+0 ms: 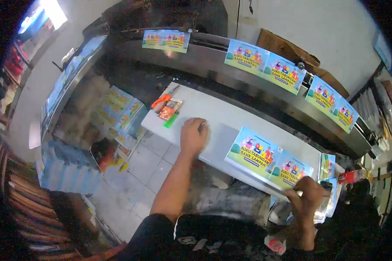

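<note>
My left hand [194, 135] rests closed on the white tabletop [217, 126]; a small dark bit shows by its fingers, and I cannot make out what it is. To its right lies a colourful printed cover sheet [253, 153], blue, yellow and green, bearing two cartoon panels side by side. Just at the sheet's lower right corner is my right hand [310, 195]. Its fingers are pinched together around something thin and pale that I cannot make out. Left of my left hand lie orange-handled scissors [162, 100], a small red packet [168, 110] and a green strip [170, 121].
Similar covers [265, 65] hang along the metal rail behind the table. Stacks of bluish sheets [67, 169] stand at the left, with more printed sheets [117, 111] beyond. A bottle with a red label [352, 176] lies at the right. A cardboard piece [287, 48] leans behind the rail.
</note>
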`<state>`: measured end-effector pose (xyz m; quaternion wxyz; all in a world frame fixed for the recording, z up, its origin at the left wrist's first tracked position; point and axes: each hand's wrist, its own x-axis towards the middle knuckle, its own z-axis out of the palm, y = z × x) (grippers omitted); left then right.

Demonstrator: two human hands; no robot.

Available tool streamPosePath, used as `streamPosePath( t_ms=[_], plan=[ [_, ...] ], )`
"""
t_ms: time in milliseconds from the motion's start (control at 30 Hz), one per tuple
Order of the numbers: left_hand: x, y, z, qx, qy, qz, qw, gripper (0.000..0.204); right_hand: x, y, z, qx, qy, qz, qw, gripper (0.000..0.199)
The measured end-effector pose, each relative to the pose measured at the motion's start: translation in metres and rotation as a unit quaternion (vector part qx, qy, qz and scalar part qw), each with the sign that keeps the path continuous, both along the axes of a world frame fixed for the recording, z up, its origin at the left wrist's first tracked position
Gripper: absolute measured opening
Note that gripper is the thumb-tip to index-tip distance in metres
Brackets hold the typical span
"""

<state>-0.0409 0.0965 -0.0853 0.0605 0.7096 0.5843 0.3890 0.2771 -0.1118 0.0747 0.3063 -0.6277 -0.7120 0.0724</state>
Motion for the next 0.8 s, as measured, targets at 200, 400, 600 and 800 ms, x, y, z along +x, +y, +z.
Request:
streamPosePath(
  t_ms=[200, 400, 600, 800],
  plan=[
    [0.009, -0.002, 0.004, 0.019, -0.013, -0.007, 1.0, 0.02, 0.002, 0.014, -0.066, -0.093, -0.212, 0.047, 0.972, 0.06],
    [0.012, 0.0, 0.006, -0.037, -0.016, -0.012, 0.999, 0.022, 0.015, 0.0, -0.095, -0.095, -0.247, 0.073, 0.962, 0.061],
    [0.013, -0.003, 0.013, -0.03, -0.001, -0.014, 0.999, 0.022, 0.024, 0.009, -0.099, -0.088, -0.212, 0.033, 0.973, 0.068],
    [0.012, -0.003, 0.011, 0.026, 0.001, -0.007, 1.0, 0.017, 0.038, 0.05, -0.046, -0.261, -0.144, 0.113, 0.948, 0.075]
  ],
)
